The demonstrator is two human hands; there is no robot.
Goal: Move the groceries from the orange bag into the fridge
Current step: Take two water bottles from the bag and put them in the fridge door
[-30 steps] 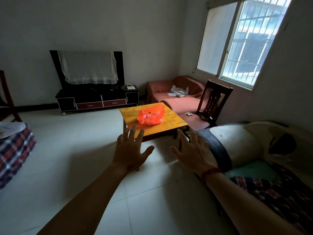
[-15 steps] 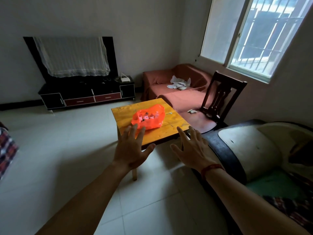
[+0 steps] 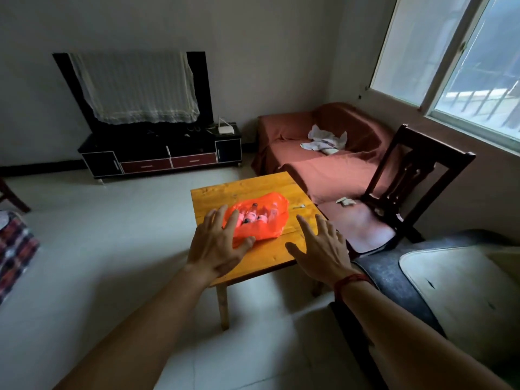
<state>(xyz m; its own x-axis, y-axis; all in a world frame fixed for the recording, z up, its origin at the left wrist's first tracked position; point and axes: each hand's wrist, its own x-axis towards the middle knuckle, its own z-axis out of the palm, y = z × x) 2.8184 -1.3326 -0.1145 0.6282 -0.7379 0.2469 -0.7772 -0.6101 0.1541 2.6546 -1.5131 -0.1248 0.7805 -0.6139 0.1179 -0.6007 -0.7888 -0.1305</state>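
Closing in since a second ago, I now have the left grip spread wide at the orange bag on the table, right grip wide beside; grasping looks next.

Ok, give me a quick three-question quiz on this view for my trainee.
1. True or false: the orange bag lies on the wooden table.
2. The left hand and right hand are: A) both gripping the bag; B) both open with fingers spread, holding nothing; C) one carrying a bottle.
3. Which piece of furniture stands just right of the table?
Key: 1 true; 2 B; 3 the dark wooden chair.
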